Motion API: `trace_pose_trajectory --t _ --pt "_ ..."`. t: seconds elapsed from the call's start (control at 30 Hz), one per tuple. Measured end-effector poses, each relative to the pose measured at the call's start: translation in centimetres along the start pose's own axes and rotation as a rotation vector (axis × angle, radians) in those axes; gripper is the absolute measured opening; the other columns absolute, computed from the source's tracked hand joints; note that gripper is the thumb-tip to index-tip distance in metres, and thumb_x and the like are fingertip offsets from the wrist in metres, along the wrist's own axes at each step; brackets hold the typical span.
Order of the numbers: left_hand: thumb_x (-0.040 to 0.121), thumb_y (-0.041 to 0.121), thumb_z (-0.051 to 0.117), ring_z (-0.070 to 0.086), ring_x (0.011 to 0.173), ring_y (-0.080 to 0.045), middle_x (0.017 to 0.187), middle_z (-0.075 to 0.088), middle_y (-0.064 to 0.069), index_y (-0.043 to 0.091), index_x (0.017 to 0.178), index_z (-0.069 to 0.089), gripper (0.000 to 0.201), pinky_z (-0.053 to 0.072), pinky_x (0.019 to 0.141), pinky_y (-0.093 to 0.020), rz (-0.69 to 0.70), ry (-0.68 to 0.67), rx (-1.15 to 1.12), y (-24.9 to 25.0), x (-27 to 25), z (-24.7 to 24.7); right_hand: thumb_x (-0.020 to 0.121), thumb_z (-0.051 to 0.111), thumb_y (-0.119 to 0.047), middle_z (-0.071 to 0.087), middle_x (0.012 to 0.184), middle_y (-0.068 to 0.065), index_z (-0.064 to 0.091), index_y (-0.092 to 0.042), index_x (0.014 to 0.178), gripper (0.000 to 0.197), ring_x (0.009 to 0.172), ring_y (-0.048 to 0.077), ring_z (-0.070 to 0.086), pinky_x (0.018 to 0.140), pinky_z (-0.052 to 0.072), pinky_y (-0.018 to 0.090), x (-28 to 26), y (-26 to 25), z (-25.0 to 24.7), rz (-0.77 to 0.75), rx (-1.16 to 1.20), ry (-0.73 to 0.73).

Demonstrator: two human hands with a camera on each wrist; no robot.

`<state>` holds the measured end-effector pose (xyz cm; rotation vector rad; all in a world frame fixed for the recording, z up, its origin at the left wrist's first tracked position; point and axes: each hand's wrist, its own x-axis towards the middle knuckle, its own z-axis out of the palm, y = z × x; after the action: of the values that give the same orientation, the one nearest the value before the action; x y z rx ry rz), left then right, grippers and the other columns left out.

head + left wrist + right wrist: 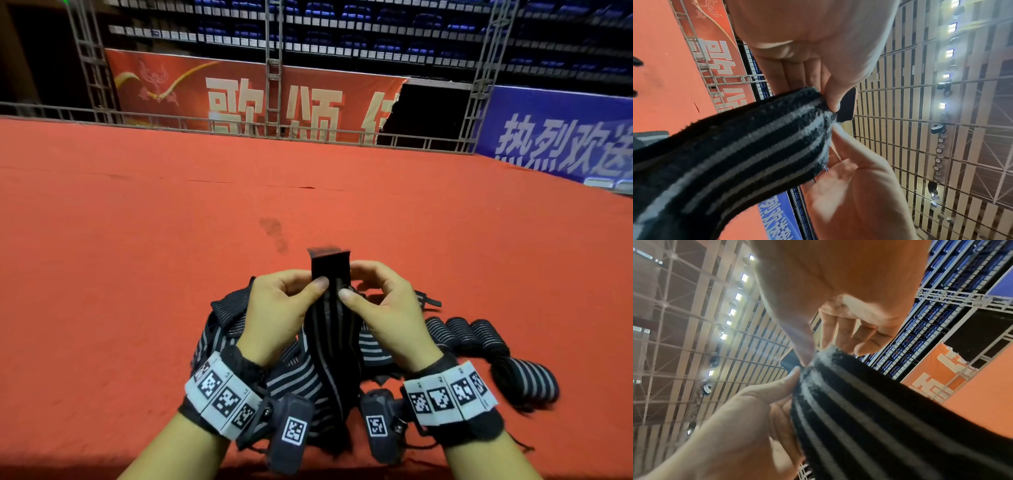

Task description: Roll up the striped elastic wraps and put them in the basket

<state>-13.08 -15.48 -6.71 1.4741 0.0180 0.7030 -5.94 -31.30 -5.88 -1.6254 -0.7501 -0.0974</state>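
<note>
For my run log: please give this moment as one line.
left hand: pinches striped wrap | right hand: pinches same wrap | rolled wraps: on red carpet | basket: unseen

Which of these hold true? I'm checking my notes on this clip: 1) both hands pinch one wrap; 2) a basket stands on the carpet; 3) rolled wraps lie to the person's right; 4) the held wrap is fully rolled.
1) True: the left hand and right hand both pinch the upper end of the black grey-striped elastic wrap.
2) False: no basket shows on the red carpet.
3) True: the rolled striped wraps lie there.
4) False: it hangs unrolled.
</note>
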Motion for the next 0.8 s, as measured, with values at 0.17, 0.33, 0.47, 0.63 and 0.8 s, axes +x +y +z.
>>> trace_pose_trajectory --t 0.17,0.33,0.47,0.63,0.8 --pt "0.088 0.0 0.071 0.076 0.085 -0.018 0.089 0.079 -0.005 0.003 0.095 0.079 0.011 0.057 0.072 -0.024 0.052 -0.069 0.023 0.0 -1.1 0.4 0.076 0.082 -0.026 0.074 0.104 0.008 0.071 -0.018 0.116 0.042 0.1 0.017 0.069 0.09 0.056 0.03 0.6 -1.0 0.4 0.151 0.309 0.039" --pt "0.089 0.003 0.072 0.072 0.067 -0.009 0.069 0.075 0.003 0.011 0.073 0.078 0.019 0.052 0.062 -0.019 0.076 -0.114 0.093 0.2 -1.7 0.4 0.082 0.077 -0.002 0.075 0.092 0.015 0.072 -0.007 0.101 0.02 0.083 0.024 0.071 0.075 0.06 0.035 0.7 -1.7 0.5 0.131 0.363 0.062" --pt "0.086 0.012 0.077 0.067 0.062 -0.019 0.066 0.072 -0.009 0.009 0.071 0.076 0.016 0.052 0.059 -0.034 0.068 -0.106 0.127 0.1 -1.6 0.4 0.08 0.077 0.004 0.074 0.081 0.007 0.069 -0.01 0.088 0.018 0.075 0.018 0.07 0.068 0.058 0.029 0.5 -1.9 0.4 0.075 0.305 0.099" --pt "0.087 0.01 0.076 0.069 0.072 -0.015 0.083 0.077 -0.012 0.012 0.096 0.077 0.009 0.057 0.067 -0.031 0.097 -0.056 0.047 0.7 -1.2 0.5 0.078 0.079 0.005 0.072 0.072 0.0 0.068 -0.011 0.077 0.02 0.068 0.011 0.066 0.066 0.055 0.023 0.4 -2.1 0.3 0.0 0.256 0.083" --pt "0.083 0.011 0.078 0.063 0.064 -0.013 0.072 0.074 -0.002 0.026 0.071 0.074 0.019 0.052 0.062 -0.03 0.155 -0.031 0.039 1.3 0.4 0.3 0.081 0.079 -0.001 0.075 0.096 0.003 0.068 -0.012 0.1 0.025 0.089 0.015 0.07 0.082 0.056 0.028 0.7 -1.8 0.1 -0.026 0.295 -0.032"
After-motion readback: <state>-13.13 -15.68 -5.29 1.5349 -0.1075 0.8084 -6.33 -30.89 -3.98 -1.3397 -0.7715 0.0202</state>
